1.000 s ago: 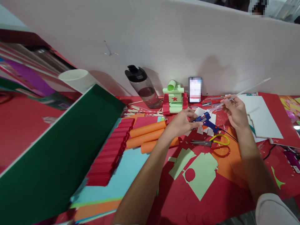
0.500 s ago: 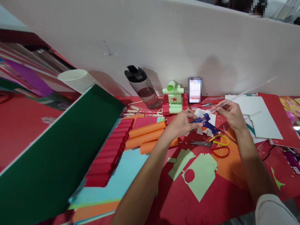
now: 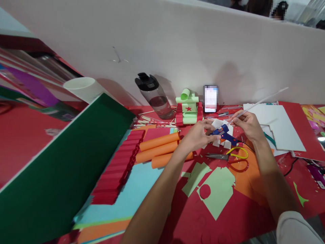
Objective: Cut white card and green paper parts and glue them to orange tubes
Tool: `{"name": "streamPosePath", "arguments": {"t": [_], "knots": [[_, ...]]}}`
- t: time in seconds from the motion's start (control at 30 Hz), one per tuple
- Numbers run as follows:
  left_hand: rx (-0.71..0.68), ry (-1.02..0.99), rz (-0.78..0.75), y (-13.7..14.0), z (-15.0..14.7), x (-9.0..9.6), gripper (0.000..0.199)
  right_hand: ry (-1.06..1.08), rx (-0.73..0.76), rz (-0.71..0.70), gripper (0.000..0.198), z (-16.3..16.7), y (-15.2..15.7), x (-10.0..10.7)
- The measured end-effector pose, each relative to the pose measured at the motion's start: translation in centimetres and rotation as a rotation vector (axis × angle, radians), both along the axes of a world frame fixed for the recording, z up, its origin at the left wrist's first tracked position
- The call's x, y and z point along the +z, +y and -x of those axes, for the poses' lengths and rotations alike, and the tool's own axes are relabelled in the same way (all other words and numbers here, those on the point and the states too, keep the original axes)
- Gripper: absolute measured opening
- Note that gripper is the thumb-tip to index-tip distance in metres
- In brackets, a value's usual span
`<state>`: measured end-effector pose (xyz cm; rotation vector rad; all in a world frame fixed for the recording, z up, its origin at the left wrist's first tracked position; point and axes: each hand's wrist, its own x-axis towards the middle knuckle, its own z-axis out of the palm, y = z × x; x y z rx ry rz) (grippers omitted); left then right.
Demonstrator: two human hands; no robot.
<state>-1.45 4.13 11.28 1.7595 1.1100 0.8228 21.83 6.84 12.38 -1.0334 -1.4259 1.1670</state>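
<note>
A small blue glue gun (image 3: 224,131) with an orange trigger and a lit red dot is gripped at its front by my left hand (image 3: 201,135). Between the fingers of my right hand (image 3: 246,124) is a long clear glue stick (image 3: 264,99), its lower end at the back of the gun and its far end slanting up to the right. White scraps (image 3: 217,123) lie under and behind the gun. Just below it are scissors (image 3: 228,156) with yellow and red handles. Further down lie light green paper pieces (image 3: 218,193).
Behind my left hand stands a green and red paper model (image 3: 189,108) beside a propped phone (image 3: 210,98) and a water bottle (image 3: 157,98). Orange paper rolls (image 3: 157,147), corrugated red paper (image 3: 119,166) and a tall green board (image 3: 63,169) are at left. White sheets (image 3: 289,127) lie at right.
The glue stick has slid down and left toward the back of the glue gun, my right hand moving slightly with it. My left hand still holds the gun in nearly the same place.
</note>
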Motion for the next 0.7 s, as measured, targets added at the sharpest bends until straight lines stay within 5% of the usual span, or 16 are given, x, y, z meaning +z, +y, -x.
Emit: {"name": "streamPosePath", "arguments": {"t": [0.37, 0.7], "knots": [[0.057, 0.007, 0.008, 0.0, 0.3, 0.3, 0.03, -0.006, 0.107, 0.018, 0.037, -0.1, -0.1, -0.3], [0.074, -0.075, -0.032, -0.1, 0.2, 0.5, 0.028, -0.647, 0.473, 0.062, 0.032, -0.4, -0.8, 0.2]]}}
